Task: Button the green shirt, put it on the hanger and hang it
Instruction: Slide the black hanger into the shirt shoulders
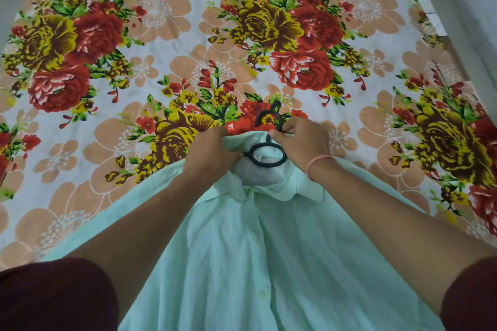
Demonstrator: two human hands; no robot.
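Note:
The pale green shirt (pixel 250 250) lies front-up on the flowered bed sheet, its button placket closed down the middle and the collar pointing away from me. A black hanger (pixel 266 154) sits inside the neck opening: its round loop shows within the collar and its hook curls out past the collar edge. My left hand (pixel 212 153) pinches the left side of the collar beside the loop. My right hand (pixel 302 142) grips the collar's far edge at the hanger's neck. The hanger's arms are hidden under the cloth.
The flowered sheet (pixel 188 35) covers the whole bed. A white wall or bed edge (pixel 457 8) runs along the right side. Dark maroon sleeves (pixel 53 295) frame the bottom corners.

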